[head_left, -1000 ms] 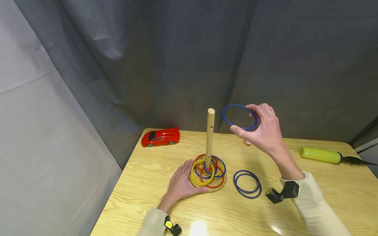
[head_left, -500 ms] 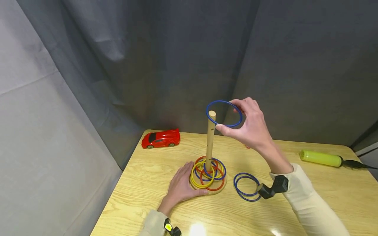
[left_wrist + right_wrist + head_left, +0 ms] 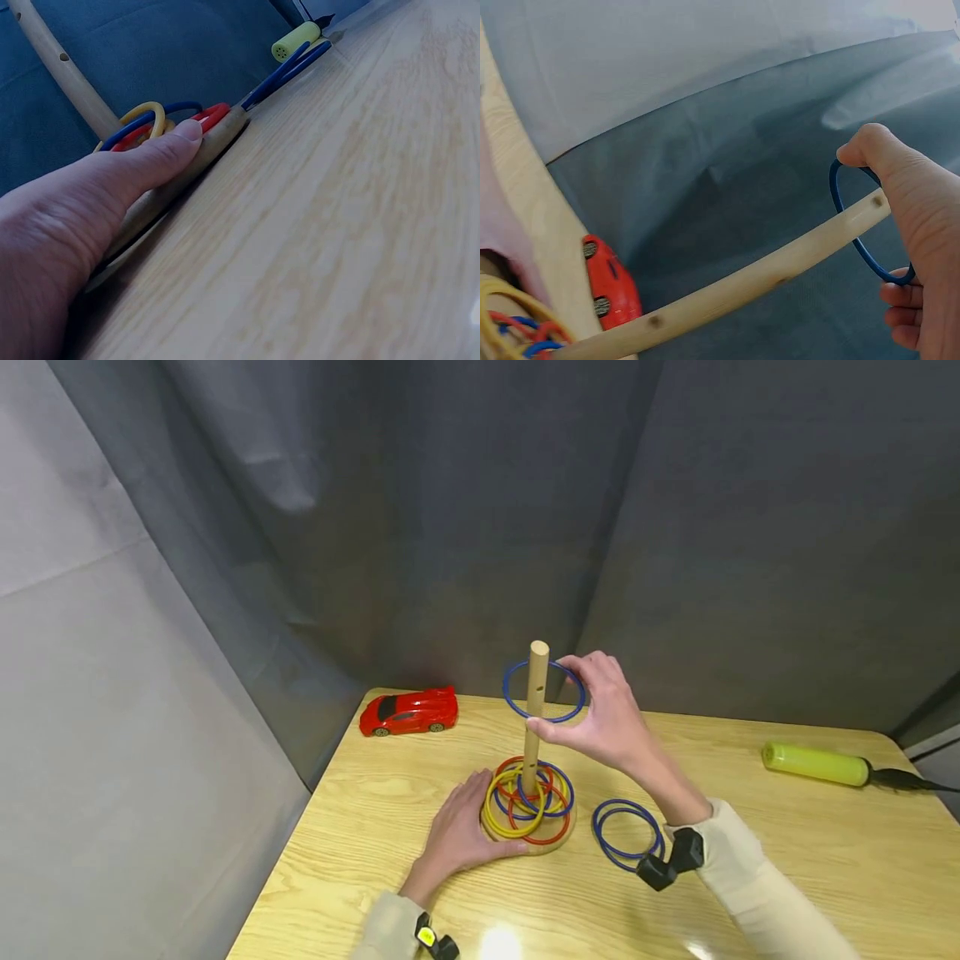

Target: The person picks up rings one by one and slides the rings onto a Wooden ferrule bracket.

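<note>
Grey curtains hang behind a wooden table (image 3: 787, 852). One wooden peg (image 3: 534, 710) stands on its round base (image 3: 558, 837). The right hand (image 3: 611, 722) pinches one blue ring (image 3: 517, 706) in its fingers (image 3: 551, 725) — the ring sits around the peg's top. The left hand (image 3: 457, 835) lies flat against the base, fingers straight. Two more blue rings (image 3: 626, 833) lie beside it — plus one red toy car (image 3: 408, 711) and one green pump (image 3: 813, 763).

There are no words, numbers, labels or signs to read in any of these pictures. The red toy car (image 3: 408, 711), the rings, the wooden peg (image 3: 534, 710), the green tube (image 3: 813, 763) and the counter (image 3: 787, 852) are all showing plain surfaces with no writing on them.
</note>
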Tool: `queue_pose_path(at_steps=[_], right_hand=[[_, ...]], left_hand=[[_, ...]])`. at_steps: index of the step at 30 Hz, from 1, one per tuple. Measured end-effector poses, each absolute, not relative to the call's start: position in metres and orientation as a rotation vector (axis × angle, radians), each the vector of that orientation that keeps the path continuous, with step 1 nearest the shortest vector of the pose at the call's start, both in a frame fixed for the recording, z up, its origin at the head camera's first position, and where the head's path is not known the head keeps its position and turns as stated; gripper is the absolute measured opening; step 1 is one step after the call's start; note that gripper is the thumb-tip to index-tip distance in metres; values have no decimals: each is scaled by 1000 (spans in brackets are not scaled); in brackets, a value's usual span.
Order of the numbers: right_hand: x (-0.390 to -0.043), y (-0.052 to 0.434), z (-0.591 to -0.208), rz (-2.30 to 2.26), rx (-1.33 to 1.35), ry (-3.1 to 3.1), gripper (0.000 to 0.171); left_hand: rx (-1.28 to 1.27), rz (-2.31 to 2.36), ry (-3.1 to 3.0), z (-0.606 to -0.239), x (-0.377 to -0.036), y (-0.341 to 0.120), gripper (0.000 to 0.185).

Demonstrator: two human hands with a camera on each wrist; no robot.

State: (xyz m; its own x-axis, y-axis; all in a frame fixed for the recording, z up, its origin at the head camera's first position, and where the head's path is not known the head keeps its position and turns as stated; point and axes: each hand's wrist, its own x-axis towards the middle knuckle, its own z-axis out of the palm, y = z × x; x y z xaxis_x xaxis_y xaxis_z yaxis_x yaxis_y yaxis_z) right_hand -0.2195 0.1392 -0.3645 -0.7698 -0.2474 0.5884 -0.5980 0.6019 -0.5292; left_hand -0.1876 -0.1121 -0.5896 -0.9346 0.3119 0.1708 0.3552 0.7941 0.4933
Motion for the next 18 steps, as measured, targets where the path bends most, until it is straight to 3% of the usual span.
queue_pose_path(at_steps=[6,18], right_hand=[[-216,142,-397,968,561,-2521,84],[-215,147,-455,1013,538,-2626,90]], left_hand=[[-544,-792,-2896,-592,-186,-110,138],[-552,-745,-2875,-594,-188,-111,138]])
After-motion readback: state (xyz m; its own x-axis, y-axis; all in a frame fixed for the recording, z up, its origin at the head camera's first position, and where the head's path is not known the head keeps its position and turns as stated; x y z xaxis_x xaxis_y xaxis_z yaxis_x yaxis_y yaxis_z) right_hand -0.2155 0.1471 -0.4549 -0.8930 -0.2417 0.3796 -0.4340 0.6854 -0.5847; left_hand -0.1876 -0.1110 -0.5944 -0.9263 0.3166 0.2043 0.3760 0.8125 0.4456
